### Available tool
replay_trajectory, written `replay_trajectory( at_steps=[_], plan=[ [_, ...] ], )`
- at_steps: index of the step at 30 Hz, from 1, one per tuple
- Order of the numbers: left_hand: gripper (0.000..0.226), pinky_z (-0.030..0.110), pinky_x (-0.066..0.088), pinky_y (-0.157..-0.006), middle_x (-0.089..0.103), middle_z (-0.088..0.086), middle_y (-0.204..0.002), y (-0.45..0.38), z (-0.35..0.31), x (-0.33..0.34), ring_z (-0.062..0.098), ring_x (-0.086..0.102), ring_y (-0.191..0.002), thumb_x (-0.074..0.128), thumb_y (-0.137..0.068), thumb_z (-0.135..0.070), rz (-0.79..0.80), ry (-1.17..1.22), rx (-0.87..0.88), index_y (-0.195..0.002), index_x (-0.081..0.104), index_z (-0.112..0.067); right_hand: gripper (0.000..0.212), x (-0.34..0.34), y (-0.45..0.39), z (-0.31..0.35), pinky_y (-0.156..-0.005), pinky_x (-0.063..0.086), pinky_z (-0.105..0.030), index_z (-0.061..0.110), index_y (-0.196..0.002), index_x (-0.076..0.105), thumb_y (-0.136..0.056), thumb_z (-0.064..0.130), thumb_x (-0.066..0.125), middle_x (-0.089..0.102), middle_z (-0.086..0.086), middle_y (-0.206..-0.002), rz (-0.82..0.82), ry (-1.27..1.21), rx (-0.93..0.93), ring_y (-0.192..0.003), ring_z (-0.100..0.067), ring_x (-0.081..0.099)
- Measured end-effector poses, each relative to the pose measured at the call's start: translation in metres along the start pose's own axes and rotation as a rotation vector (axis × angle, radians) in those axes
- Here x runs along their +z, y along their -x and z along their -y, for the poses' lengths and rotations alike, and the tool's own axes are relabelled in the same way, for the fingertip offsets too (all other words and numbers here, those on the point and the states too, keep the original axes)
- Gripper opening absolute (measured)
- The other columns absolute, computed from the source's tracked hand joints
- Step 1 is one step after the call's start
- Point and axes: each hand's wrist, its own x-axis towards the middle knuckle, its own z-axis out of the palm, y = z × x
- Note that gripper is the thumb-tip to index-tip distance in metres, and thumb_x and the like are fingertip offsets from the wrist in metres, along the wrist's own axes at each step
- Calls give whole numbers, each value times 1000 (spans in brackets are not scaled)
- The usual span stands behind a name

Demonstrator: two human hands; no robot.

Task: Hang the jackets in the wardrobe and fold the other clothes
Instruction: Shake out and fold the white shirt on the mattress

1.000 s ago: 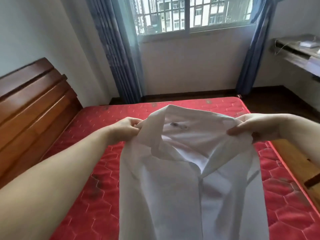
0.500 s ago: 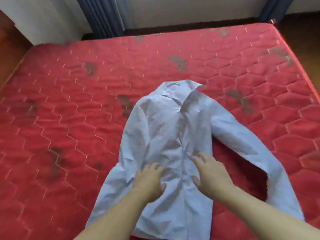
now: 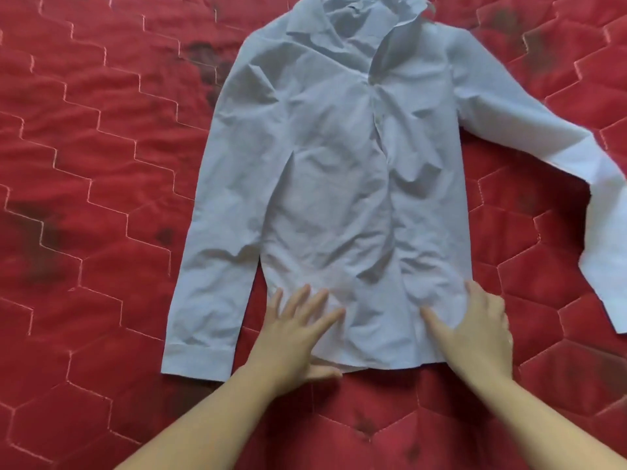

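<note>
The red quilted mattress (image 3: 101, 164) fills my whole view, so I've got open room on every side of the work. I see no edge of the bed from here, so I can't say how near a drop-off is.

Spread front-up on it is the pale blue shirt (image 3: 339, 164), collar (image 3: 366, 22) away from me, hem toward me. It looks thin and soft, badly creased, and I'd judge it very light: it'll slide and bunch on this quilting if I drag it, so flat pressing and lifting by seams is the way to go. Best holds, I reckon, are the shoulder seams and the hem corners, where the cloth is doubled and firmer.

The sleeve on my left (image 3: 203, 266) lies straight down beside the body, cuff near the hem. The sleeve on my right (image 3: 559, 157) is flung well out, bent, and runs off past the frame edge; that one needs gathering in first, and there's bare mattress there to swing it through.

My left hand (image 3: 295, 334) is flat, fingers spread, pressing the hem left of the placket. My right hand (image 3: 481, 330) is also flat and spread, resting on the hem's right corner. Neither is gripping anything.
</note>
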Motion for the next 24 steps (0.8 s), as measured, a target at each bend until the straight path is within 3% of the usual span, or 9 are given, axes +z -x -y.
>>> replay_trajectory(
  at_steps=[3,7,9,12,16,19,20,22,24],
  plan=[
    [65,42,48,-82,59,-2,-113,9,0,3,26,61,-101,74,-55,-55,-82,112,-32,-114,61,-31,58,1,5,-4,-78,39,-39,22,-131,40,-83,36,69,59,-10,-123,45,-235,68,-109,-40,57],
    [32,39,45,-62,63,-2,-83,15,7,5,27,63,-76,81,-63,-19,-172,257,-174,-92,68,-18,41,-6,6,-18,-87,36,-31,17,-128,52,-89,11,63,61,-1,-129,13,-289,-81,-118,-33,56],
    [16,40,47,-57,63,-1,-73,22,9,3,29,62,-68,77,-69,-12,-204,280,-183,-82,67,-15,38,-14,4,-30,-93,39,-34,18,-127,55,-90,9,61,62,0,-130,-18,-252,-135,-118,-31,57],
    [16,36,44,-57,61,0,-70,37,15,-1,30,60,-67,72,-71,-2,-195,354,-276,-79,62,-12,36,-28,-3,-51,-94,42,-42,19,-126,57,-91,10,58,64,-6,-126,-45,-209,-141,-114,-35,59],
    [23,35,36,-52,49,-4,-60,57,14,-5,23,47,-60,64,-73,-16,-78,383,-602,-66,42,-21,36,-42,-11,-71,-89,44,-48,25,-128,54,-94,14,49,63,-16,-123,38,-116,-57,-110,-43,58],
    [16,41,44,-63,52,-3,-73,58,0,-10,25,49,-71,58,-72,-13,-90,498,-848,-75,44,-20,39,-45,-8,-70,-93,42,-52,20,-127,56,-89,13,54,55,-16,-126,-37,31,-34,-111,-42,50],
    [26,41,45,-67,53,-3,-83,57,-4,-10,25,50,-77,62,-68,-9,-129,418,-809,-85,48,-21,42,-44,-4,-68,-94,40,-53,18,-127,56,-86,19,63,51,-14,-127,-81,101,-128,-113,-40,48],
    [57,42,48,-71,56,0,-93,49,-13,-8,28,55,-82,74,-49,-4,-158,198,-520,-101,57,-21,61,-38,6,-63,-92,39,-51,20,-126,59,-73,42,78,52,-11,-127,-40,215,-445,-114,-36,51],
    [63,39,48,-61,58,0,-84,39,-23,-9,27,59,-72,77,-36,-3,-160,89,-205,-95,64,-21,80,-27,13,-62,-90,43,-50,22,-126,61,-59,62,78,57,-11,-125,59,335,-709,-110,-35,56]
  ],
)
